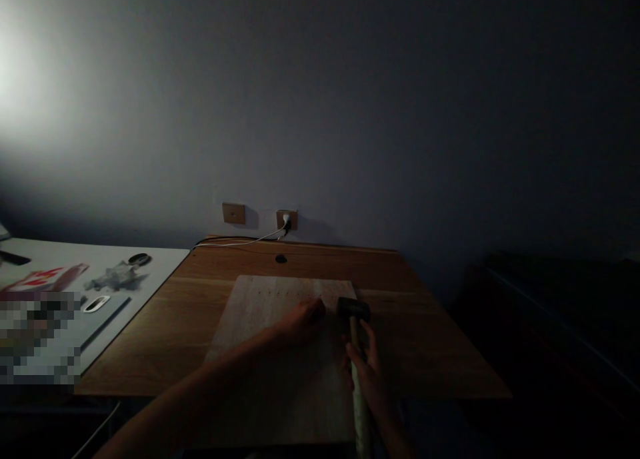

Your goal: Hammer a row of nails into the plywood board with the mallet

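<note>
My right hand [369,366] is wrapped round the pale handle of a mallet [354,308], just below its dark, blunt head. The mallet head is at the right edge of a light wooden board [280,289]. My left hand [303,318] is closed above the upper right part of the board, its fingertips drawn together. Whatever the left fingers hold, if anything, is too small and dark to make out. A row of several small dark marks, nails or holes, runs along the board's far edge.
The board lies on a wooden table [415,312] against a wall. Cables run to a wall socket [287,220] behind it. At left, a white table [165,256] holds a crumpled grey plastic bag [120,278], a red-and-white package [47,277] and a dark round object [139,259].
</note>
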A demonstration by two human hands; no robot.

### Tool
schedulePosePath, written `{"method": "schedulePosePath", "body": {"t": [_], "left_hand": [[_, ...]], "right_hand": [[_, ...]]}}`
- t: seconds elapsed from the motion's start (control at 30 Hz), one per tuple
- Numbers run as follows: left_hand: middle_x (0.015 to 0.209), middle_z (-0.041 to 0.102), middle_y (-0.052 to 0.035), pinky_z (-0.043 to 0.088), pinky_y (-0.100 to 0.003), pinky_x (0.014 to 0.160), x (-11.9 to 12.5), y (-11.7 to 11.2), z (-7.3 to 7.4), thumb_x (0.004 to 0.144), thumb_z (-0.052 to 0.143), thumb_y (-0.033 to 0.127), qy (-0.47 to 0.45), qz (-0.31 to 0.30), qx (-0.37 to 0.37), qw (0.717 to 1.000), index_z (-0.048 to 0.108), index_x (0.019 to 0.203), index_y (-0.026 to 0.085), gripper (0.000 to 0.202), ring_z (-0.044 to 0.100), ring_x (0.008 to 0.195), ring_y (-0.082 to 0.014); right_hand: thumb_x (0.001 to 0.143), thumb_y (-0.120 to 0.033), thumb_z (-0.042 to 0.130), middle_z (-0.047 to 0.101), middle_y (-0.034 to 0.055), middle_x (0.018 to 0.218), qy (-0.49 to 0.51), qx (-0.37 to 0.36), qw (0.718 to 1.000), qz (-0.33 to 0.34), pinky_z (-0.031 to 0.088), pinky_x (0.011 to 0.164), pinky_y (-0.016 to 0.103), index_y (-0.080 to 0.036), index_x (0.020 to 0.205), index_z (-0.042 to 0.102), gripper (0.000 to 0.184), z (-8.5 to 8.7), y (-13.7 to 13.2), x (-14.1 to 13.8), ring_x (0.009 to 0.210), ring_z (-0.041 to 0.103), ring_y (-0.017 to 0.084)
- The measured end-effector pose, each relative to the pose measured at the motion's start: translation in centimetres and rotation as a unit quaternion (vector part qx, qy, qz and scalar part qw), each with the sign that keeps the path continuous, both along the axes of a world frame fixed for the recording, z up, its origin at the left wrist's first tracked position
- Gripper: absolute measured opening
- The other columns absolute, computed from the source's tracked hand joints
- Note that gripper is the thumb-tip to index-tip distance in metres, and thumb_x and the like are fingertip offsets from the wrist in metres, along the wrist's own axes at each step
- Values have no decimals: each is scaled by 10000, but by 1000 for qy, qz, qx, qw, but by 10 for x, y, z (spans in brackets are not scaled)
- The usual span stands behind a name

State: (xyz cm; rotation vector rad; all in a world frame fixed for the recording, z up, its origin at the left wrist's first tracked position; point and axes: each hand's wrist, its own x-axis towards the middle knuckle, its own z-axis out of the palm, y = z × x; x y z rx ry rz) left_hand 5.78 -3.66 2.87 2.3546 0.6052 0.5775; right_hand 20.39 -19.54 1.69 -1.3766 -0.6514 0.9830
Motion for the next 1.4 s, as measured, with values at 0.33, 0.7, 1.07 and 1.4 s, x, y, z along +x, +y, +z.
{"method": "schedulePosePath", "body": {"t": [0.33,0.7,1.07,1.4], "left_hand": [[867,656,-22,474,-245,666,9,5,-8,803,585,153,-34,27,-75,996,563,939,173,139,575,736,-140],[957,762,-47,537,-304,842,58,58,-5,832,609,162,12,90,-52,995,712,953,171,160,685,861,-180],[982,747,-62,507,-320,917,57,60,-10,895,562,155,20,45,18,999,743,979,172,200,669,938,-202],[1025,758,-55,513,-286,879,61,62,-17,841,584,110,-8,44,7,999,735,1032,194,258,689,944,-192]], "right_hand": [[558,-584,816,570,-49,531,102,-46,993,39,239,338,199,-178,1018,641,638,1,7,19,357,402,86],[623,-640,746,493,-93,454,139,-72,984,87,203,294,170,-223,827,553,502,6,-2,39,287,350,62],[630,-683,747,517,-78,458,96,-112,988,37,224,284,162,-214,855,579,547,11,-10,31,311,406,73],[672,-614,771,526,-89,503,47,-122,991,-35,245,289,171,-240,1275,558,741,-1,-9,20,318,426,98]]}}
